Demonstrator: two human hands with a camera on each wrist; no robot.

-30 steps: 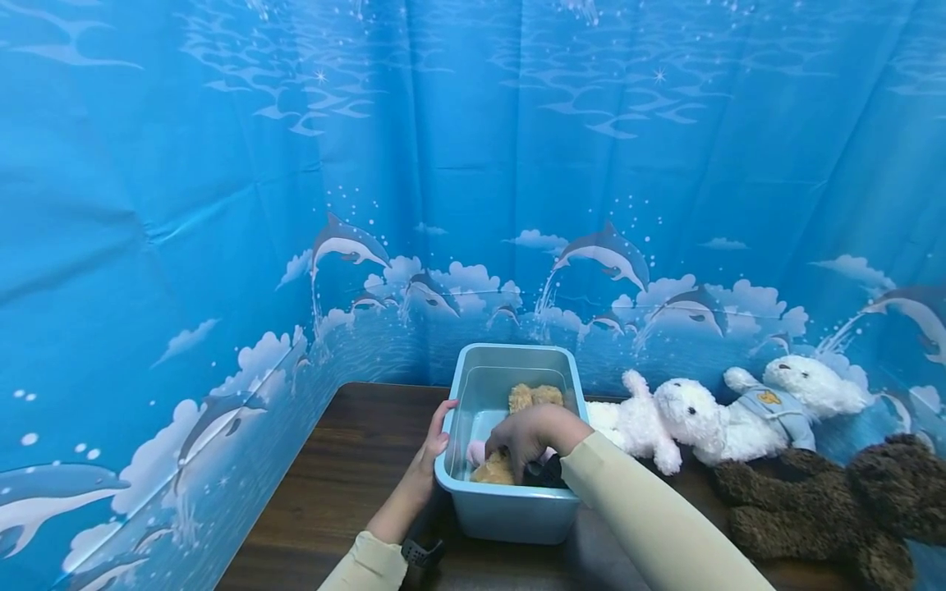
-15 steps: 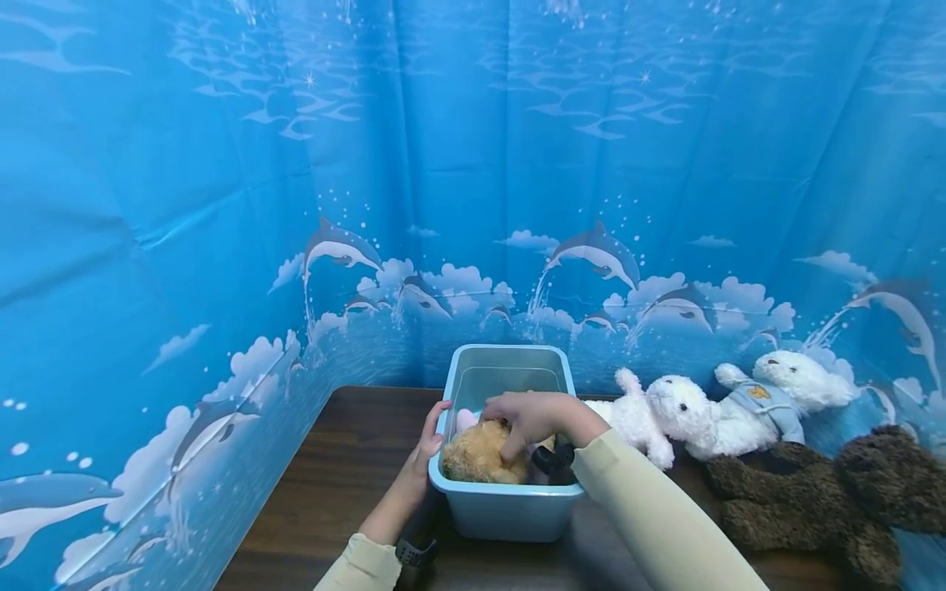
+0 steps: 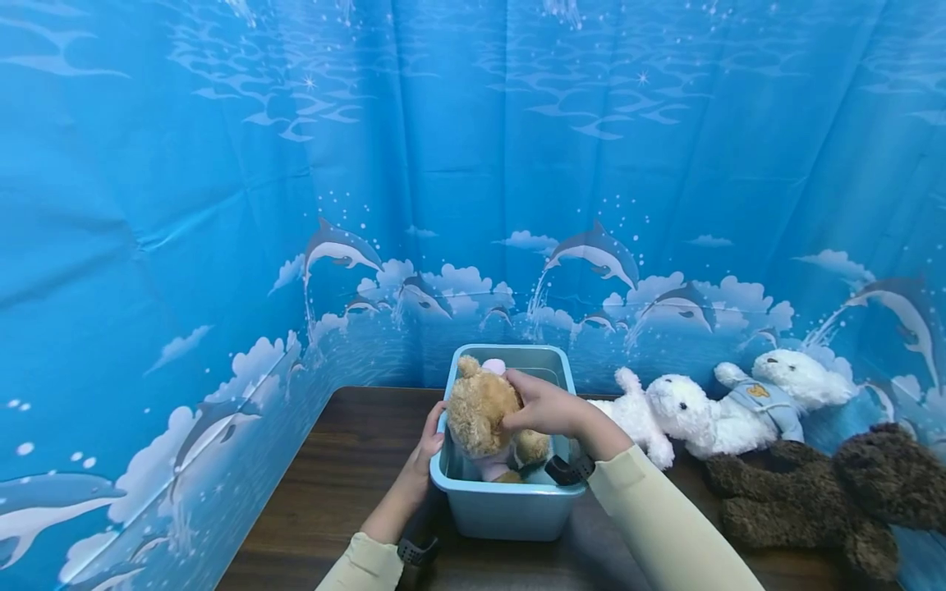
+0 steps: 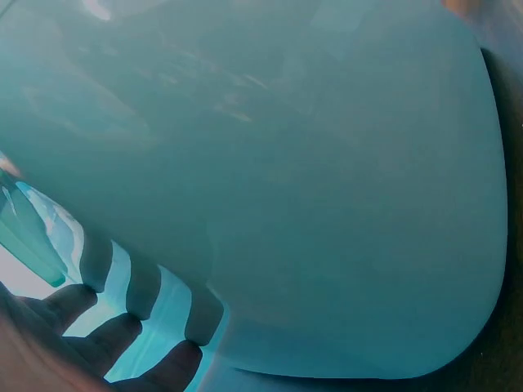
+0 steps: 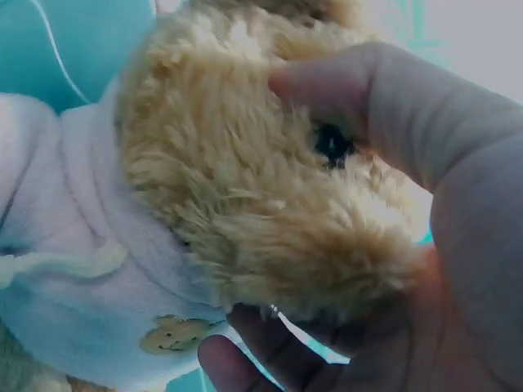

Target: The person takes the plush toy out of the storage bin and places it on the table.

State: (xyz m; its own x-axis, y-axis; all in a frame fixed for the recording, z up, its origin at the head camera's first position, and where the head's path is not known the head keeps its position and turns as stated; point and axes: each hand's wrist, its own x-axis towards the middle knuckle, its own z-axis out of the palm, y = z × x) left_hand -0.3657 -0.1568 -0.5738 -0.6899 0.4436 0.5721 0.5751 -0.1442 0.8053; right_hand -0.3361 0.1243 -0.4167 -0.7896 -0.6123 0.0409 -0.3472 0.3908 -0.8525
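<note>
In the head view, a tan teddy bear [image 3: 480,410] in a pale pink hoodie stands tilted inside a light blue plastic bin [image 3: 510,515], its head above the near part of the rim. My right hand [image 3: 545,405] grips the bear's head from the right. The right wrist view shows the thumb [image 5: 327,86] pressed into the fur beside a dark eye and the other fingers under the muzzle. My left hand [image 3: 421,455] holds the bin's left rim. In the left wrist view its fingers [image 4: 106,336] touch the bin's side.
Right of the bin lie a pinkish-white plush bear [image 3: 676,409], a white one in a blue-grey shirt [image 3: 776,398] and a dark brown one [image 3: 798,501]. The dark wooden table [image 3: 310,501] stands against a blue dolphin curtain [image 3: 473,164].
The teddy bear has been raised and turned from lying low in the bin to nearly upright. My right hand has come up with its head. The left hand stays on the rim.
</note>
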